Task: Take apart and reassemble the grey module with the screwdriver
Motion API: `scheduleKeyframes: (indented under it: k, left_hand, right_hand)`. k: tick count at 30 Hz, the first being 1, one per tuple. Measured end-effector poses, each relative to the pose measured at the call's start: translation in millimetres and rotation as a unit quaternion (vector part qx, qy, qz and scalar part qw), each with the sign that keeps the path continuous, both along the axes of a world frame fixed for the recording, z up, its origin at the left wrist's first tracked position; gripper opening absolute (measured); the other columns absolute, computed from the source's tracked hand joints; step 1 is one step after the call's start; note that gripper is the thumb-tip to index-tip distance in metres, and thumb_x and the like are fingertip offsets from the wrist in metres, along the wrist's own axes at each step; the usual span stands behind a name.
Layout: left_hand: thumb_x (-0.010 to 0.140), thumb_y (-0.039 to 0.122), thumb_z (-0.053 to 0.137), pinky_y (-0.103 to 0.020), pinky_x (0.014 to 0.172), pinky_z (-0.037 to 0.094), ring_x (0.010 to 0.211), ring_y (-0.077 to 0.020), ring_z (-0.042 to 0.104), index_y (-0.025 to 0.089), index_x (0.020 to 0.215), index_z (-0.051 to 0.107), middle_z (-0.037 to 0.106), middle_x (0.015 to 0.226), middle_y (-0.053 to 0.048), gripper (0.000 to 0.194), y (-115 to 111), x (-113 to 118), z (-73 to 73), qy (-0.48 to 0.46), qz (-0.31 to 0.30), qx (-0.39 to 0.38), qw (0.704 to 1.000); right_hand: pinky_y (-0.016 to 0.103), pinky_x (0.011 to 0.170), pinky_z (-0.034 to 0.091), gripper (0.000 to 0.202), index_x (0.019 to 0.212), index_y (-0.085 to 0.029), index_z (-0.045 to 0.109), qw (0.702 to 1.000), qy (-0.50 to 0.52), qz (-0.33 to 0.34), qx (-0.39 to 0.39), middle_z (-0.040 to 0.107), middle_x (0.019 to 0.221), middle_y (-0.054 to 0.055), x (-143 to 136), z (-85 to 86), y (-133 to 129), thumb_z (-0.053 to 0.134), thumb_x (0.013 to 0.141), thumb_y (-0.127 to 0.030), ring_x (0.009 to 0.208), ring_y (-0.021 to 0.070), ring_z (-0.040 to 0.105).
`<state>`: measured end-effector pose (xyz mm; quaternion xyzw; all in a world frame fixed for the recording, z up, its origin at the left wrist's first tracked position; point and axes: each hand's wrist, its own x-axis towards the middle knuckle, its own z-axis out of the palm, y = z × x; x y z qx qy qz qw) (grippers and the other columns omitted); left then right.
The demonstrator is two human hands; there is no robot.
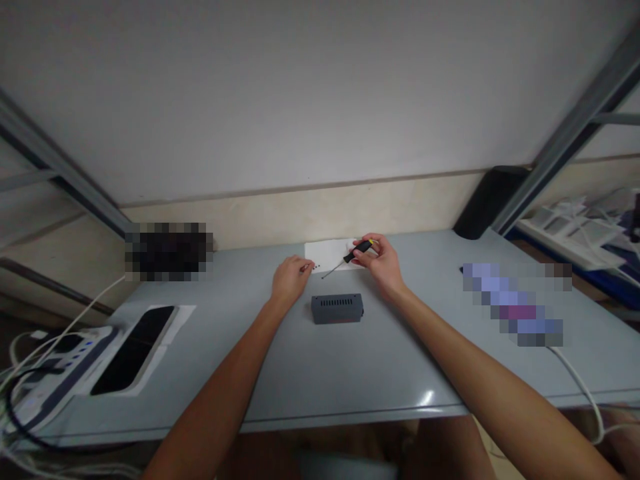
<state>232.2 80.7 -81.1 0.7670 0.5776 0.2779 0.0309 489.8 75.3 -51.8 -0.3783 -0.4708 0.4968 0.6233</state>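
Observation:
My right hand [383, 267] is closed around the black and yellow handle of a screwdriver [359, 251]. Its thin metal shaft slants down to the left, the tip standing a little off my left fingers. At the left edge of a white sheet of paper [327, 255], my left hand [291, 279] has its fingertips pinched together; what they hold, if anything, is too small to tell. Beside those fingertips lie several tiny dark pieces [317, 267], which look like screws. Nearer to me, a dark grey box [337, 309] with a row of slots rests on the table between my forearms.
On the left of the table [280, 393] are a phone-like black slab [135, 350] on white paper and a power strip [65, 373] with cables. A black cylinder [487, 203] leans at the back right. Blurred-out items lie on both sides; a white cable [577, 380] hangs at right.

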Motion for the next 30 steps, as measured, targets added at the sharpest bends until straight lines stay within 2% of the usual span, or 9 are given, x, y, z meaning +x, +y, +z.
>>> scheduleKeyframes:
  k: [5, 10, 13, 18, 22, 25, 30]
  left_hand:
    - [0.112, 0.033, 0.053, -0.039, 0.092, 0.051, 0.100, -0.0265, 0.066, 0.020, 0.109, 0.083, 0.076, 0.102, -0.010, 0.032, -6, 3, 5.5, -0.017, -0.003, 0.063, 0.998]
    - [0.109, 0.040, 0.063, -0.040, 0.094, 0.049, 0.102, -0.0250, 0.066, 0.023, 0.117, 0.081, 0.078, 0.106, -0.007, 0.026, -14, 11, 12.9, -0.008, -0.087, 0.071, 0.994]
    - [0.108, 0.037, 0.065, -0.040, 0.095, 0.048, 0.105, -0.0250, 0.066, 0.023, 0.113, 0.081, 0.079, 0.109, -0.007, 0.022, -14, 11, 13.0, -0.003, -0.110, 0.068, 0.992]
    - [0.107, 0.031, 0.066, -0.040, 0.094, 0.049, 0.101, -0.0252, 0.066, 0.021, 0.103, 0.080, 0.079, 0.102, -0.006, 0.018, -11, 6, 11.2, -0.025, -0.102, 0.054, 0.993]
    - [0.107, 0.030, 0.064, -0.041, 0.094, 0.050, 0.100, -0.0260, 0.066, 0.020, 0.100, 0.081, 0.079, 0.100, -0.007, 0.021, -7, 3, 13.6, -0.026, -0.058, 0.039, 0.997]
    - [0.107, 0.031, 0.063, -0.041, 0.095, 0.051, 0.102, -0.0264, 0.066, 0.021, 0.100, 0.082, 0.079, 0.101, -0.009, 0.024, 2, 2, 14.9, -0.017, -0.032, 0.033, 0.999]
    - [0.106, 0.032, 0.062, -0.040, 0.095, 0.054, 0.099, -0.0252, 0.068, 0.020, 0.098, 0.083, 0.079, 0.099, -0.009, 0.025, 16, 0, 9.6, -0.035, -0.058, -0.011, 0.998]
  right_hand:
    - [0.041, 0.086, 0.068, 0.062, 0.110, -0.027, 0.055, 0.999, 0.024, -0.027, 0.002, 0.072, 0.118, 0.005, 1, -1.0, 1, 0.095, 0.065, -0.043, 0.099, 0.0205, 0.074]
    - [0.035, 0.079, 0.066, 0.060, 0.110, -0.028, 0.057, 0.998, 0.042, -0.049, -0.001, 0.075, 0.116, 0.005, 2, -0.1, 2, 0.094, 0.065, -0.040, 0.099, 0.0213, 0.073]
    - [0.035, 0.078, 0.066, 0.060, 0.109, -0.027, 0.058, 0.998, 0.043, -0.047, -0.001, 0.076, 0.116, 0.005, 0, 0.3, 2, 0.094, 0.064, -0.040, 0.099, 0.0214, 0.073]
    - [0.037, 0.080, 0.066, 0.060, 0.110, -0.027, 0.059, 0.998, 0.049, -0.042, -0.002, 0.076, 0.114, 0.006, -1, 1.0, 2, 0.095, 0.063, -0.040, 0.099, 0.0215, 0.073]
    - [0.036, 0.079, 0.066, 0.063, 0.110, -0.026, 0.058, 0.996, 0.066, -0.050, -0.012, 0.076, 0.114, 0.005, 2, 3.6, 4, 0.096, 0.061, -0.041, 0.097, 0.0209, 0.074]
    - [0.034, 0.076, 0.065, 0.060, 0.111, -0.028, 0.057, 0.997, 0.059, -0.057, -0.013, 0.075, 0.115, 0.004, 8, 9.2, 5, 0.092, 0.065, -0.043, 0.098, 0.0211, 0.073]
    - [0.032, 0.075, 0.063, 0.052, 0.117, -0.033, 0.058, 0.996, 0.052, -0.073, -0.018, 0.069, 0.113, 0.002, 21, 24.8, 5, 0.085, 0.073, -0.042, 0.104, 0.0212, 0.069]
